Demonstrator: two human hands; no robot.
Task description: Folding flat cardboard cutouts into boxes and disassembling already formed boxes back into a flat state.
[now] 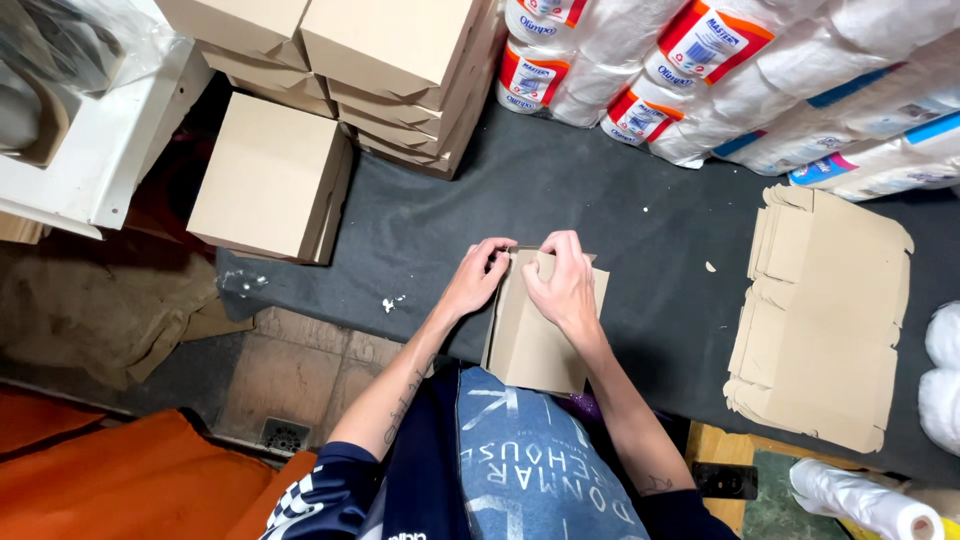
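A small brown cardboard box (535, 340) stands half-folded on the dark grey table cover (620, 210), right in front of me. My left hand (476, 280) grips its top left edge with bent fingers. My right hand (562, 282) presses down on the top flap beside it, fingers curled over the cardboard. Both hands touch the same box at its far end.
A stack of flat cardboard blanks (825, 320) lies at the right. Folded boxes (272, 180) and a taller pile of them (400, 70) stand at the back left. Wrapped paper-roll packs (740, 80) line the back right. A white shelf (95, 150) is at left, orange fabric (120, 480) below.
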